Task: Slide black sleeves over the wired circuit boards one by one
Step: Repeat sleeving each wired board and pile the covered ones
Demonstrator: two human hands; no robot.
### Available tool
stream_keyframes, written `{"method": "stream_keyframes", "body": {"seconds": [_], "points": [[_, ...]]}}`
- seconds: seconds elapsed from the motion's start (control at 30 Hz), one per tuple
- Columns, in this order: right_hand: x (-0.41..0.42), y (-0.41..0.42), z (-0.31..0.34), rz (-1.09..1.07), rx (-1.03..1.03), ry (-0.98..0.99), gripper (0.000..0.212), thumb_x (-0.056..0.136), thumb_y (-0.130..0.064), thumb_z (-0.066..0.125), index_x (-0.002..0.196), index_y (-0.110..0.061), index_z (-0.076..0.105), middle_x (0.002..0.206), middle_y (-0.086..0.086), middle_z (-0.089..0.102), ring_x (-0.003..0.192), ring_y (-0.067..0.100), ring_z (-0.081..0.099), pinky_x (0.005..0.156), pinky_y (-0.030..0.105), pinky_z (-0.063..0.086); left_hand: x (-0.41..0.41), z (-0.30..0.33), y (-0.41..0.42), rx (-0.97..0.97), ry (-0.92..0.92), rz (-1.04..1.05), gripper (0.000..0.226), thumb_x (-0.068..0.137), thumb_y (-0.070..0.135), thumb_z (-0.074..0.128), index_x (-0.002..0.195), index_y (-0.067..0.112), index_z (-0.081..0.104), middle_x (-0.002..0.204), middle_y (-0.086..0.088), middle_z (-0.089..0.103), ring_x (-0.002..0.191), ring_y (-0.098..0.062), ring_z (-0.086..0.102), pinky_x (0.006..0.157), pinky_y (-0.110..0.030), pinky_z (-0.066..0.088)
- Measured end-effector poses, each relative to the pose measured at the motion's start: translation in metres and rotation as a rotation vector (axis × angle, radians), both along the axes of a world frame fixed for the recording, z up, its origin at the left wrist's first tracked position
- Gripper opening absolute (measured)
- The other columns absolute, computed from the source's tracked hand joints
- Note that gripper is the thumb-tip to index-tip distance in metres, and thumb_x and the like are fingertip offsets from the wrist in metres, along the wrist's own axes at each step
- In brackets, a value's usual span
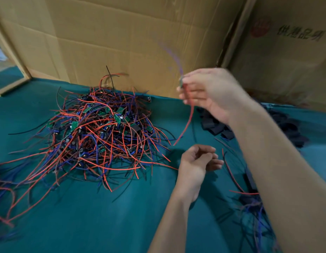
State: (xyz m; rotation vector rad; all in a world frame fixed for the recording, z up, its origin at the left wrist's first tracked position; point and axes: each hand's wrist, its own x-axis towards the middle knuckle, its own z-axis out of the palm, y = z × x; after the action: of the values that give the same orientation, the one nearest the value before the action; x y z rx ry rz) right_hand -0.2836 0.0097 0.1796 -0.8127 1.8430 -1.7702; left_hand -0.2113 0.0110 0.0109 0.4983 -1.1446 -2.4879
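My right hand (207, 92) is raised above the green table and pinches one wired circuit board (181, 83). Its red wire (186, 123) hangs down and its purple wire blurs upward. My left hand (198, 159) hovers lower, fingers loosely curled, holding nothing I can see. A big tangle of green circuit boards with red, blue and black wires (100, 132) lies left of both hands. A heap of black sleeves (218, 126) lies behind my right forearm, partly hidden by it.
Cardboard boxes (133, 35) wall off the back of the table. Sleeved boards with wires (249, 194) lie at the right, near my right forearm. Stray wires (5, 179) trail off the left edge. Green cloth (103, 216) covers the table.
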Motion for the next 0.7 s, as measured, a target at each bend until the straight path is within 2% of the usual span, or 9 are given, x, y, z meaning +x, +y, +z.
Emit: {"method": "stream_keyframes", "body": {"seconds": [0.07,0.13,0.23,0.3,0.4,0.5,0.53,0.6,0.7], "points": [[-0.003,0.026,0.009,-0.064,-0.064,0.009,0.008,0.09,-0.007,0.066,0.082,-0.007,0.068,0.069,0.01,0.072,0.051,0.014,0.061,0.049,0.023,0.05,0.0,0.001,0.0,0.026,0.014,-0.007,0.024,0.101,-0.002,0.043,0.09,0.004,0.063,0.074,-0.013,0.067,0.065,-0.021,0.069,0.062,-0.027,0.058],[-0.005,0.051,0.001,-0.136,0.042,0.171,0.01,0.086,-0.006,0.07,0.077,-0.004,0.07,0.065,0.013,0.07,0.048,0.014,0.056,0.045,0.024,0.045,0.001,0.005,-0.002,0.115,0.021,-0.002,0.026,0.104,0.009,0.042,0.094,0.001,0.064,0.075,-0.017,0.069,0.064,-0.023,0.07,0.061,-0.027,0.058],[0.001,0.078,-0.042,-0.194,0.463,0.559,0.008,0.08,-0.02,0.08,0.077,-0.014,0.076,0.064,0.004,0.073,0.054,0.012,0.064,0.055,0.026,0.048,0.002,0.011,-0.005,0.169,0.027,-0.053,0.04,0.106,0.03,0.039,0.098,0.002,0.066,0.083,-0.018,0.072,0.068,-0.024,0.07,0.063,-0.03,0.059],[0.008,0.09,-0.068,-0.117,0.71,0.758,0.011,0.075,-0.032,0.082,0.082,-0.024,0.078,0.067,-0.005,0.073,0.062,0.007,0.067,0.064,0.027,0.051,0.004,0.013,-0.002,0.137,0.022,-0.059,0.035,0.104,0.027,0.044,0.096,0.003,0.068,0.086,-0.014,0.074,0.069,-0.018,0.069,0.067,-0.031,0.058],[-0.003,0.103,-0.086,0.026,0.689,0.669,0.013,0.073,-0.032,0.082,0.086,-0.033,0.079,0.062,-0.012,0.067,0.054,0.001,0.056,0.058,0.019,0.04,0.007,0.015,0.003,0.059,0.02,-0.036,0.023,0.102,0.012,0.05,0.09,0.003,0.068,0.079,-0.01,0.071,0.063,-0.012,0.066,0.06,-0.022,0.056],[-0.041,0.104,-0.092,-0.222,0.529,0.467,0.008,0.078,-0.024,0.077,0.079,-0.031,0.079,0.055,-0.015,0.061,0.055,-0.002,0.052,0.059,0.023,0.038,0.006,0.018,0.003,0.002,-0.038,-0.029,0.022,0.103,0.008,0.045,0.098,0.0,0.064,0.07,-0.012,0.069,0.055,-0.014,0.066,0.052,-0.018,0.052],[-0.056,0.102,-0.096,-0.346,0.572,0.504,0.008,0.08,-0.022,0.075,0.077,-0.03,0.077,0.061,-0.016,0.066,0.065,-0.003,0.06,0.063,0.022,0.043,0.007,0.019,0.003,-0.017,-0.049,-0.037,0.022,0.104,0.007,0.043,0.102,0.0,0.063,0.07,-0.013,0.069,0.055,-0.015,0.066,0.051,-0.018,0.052],[-0.079,0.097,-0.107,-0.467,0.755,0.568,0.006,0.083,-0.029,0.077,0.086,-0.027,0.071,0.091,-0.008,0.076,0.097,0.013,0.07,0.081,0.027,0.053,0.007,0.019,0.003,-0.05,-0.043,-0.06,0.022,0.105,0.008,0.041,0.105,0.002,0.063,0.07,-0.014,0.069,0.055,-0.017,0.066,0.05,-0.019,0.051],[-0.097,0.09,-0.125,-0.452,0.938,0.568,0.035,0.08,-0.046,0.082,0.098,-0.023,0.064,0.11,0.005,0.071,0.112,0.03,0.063,0.091,0.037,0.052,0.008,0.017,0.004,-0.062,-0.013,-0.089,0.027,0.106,0.015,0.04,0.1,0.002,0.063,0.072,-0.016,0.07,0.058,-0.02,0.067,0.05,-0.02,0.051]]}}
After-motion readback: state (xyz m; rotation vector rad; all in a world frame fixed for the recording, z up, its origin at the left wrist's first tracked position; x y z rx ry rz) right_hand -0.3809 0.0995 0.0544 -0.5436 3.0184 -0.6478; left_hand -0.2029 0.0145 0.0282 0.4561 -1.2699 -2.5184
